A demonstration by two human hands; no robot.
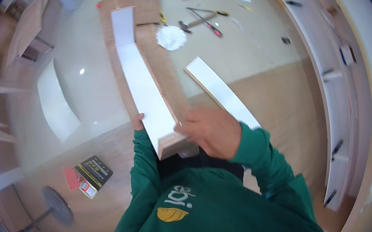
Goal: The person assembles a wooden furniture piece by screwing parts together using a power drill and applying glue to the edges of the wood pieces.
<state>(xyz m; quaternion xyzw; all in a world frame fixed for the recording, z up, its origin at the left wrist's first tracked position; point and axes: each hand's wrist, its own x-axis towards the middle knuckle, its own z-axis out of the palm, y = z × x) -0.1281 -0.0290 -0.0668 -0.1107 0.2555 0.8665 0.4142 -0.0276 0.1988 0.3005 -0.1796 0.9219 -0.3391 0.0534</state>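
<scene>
A long white-faced wooden board (144, 84) lies lengthwise in front of me, its near end showing bare wood edges. My left hand (139, 121) grips its left side; only the thumb and a bit of the hand show, and the other fingers are hidden. Close to the near right corner of that board is my right hand (211, 129), smeared by motion, so its fingers are hard to read. Under the board lies a brown wooden panel (160, 63). To the right of my right hand rests a narrower white strip of board (222, 87).
A hammer (186, 27), a red-handled screwdriver (214, 28) and a white round heap (171, 37) lie ahead. At left are a curved white sheet (56, 102) and a black and yellow box (94, 174). A long white shelf frame (334, 96) runs along the right.
</scene>
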